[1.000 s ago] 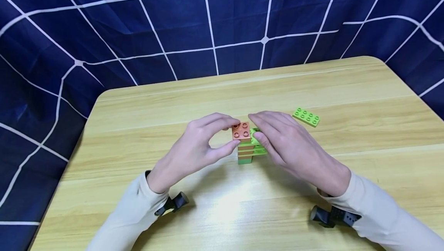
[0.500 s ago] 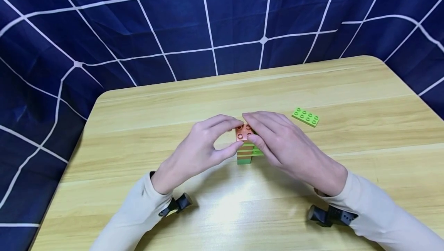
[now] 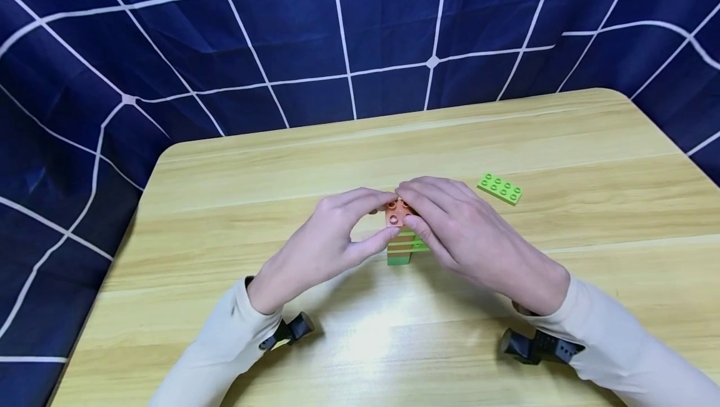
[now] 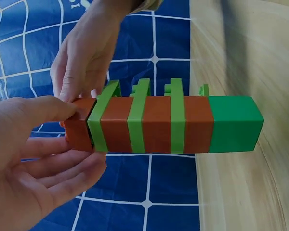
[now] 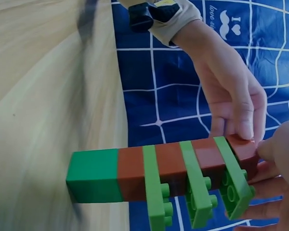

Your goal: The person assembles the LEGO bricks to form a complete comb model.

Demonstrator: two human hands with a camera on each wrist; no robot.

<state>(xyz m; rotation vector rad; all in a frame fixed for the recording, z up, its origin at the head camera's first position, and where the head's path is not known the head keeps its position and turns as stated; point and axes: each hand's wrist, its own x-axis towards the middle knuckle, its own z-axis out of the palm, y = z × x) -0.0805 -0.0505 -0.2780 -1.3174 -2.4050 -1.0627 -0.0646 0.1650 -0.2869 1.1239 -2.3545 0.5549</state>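
Observation:
A tower of toy building blocks stands upright on the table, its green bottom brick below orange-brown bricks that alternate with light green plates. The plates stick out to the tower's right side. At the top, my left hand pinches an orange-brown brick between thumb and fingers. It sits slightly tilted, with a dark seam between it and the highest plate. From the other side my right hand holds the same brick, thumb in front and fingers behind, covering part of its studs.
A loose light green plate with two rows of studs lies behind and right of the tower on the wooden table. A dark blue cloth with white lines hangs behind the table and along its sides.
The top brick has shifted slightly right, over the tower, with my left hand. My right fingers have moved left and now overlap its right edge. The loose plate has stayed put.

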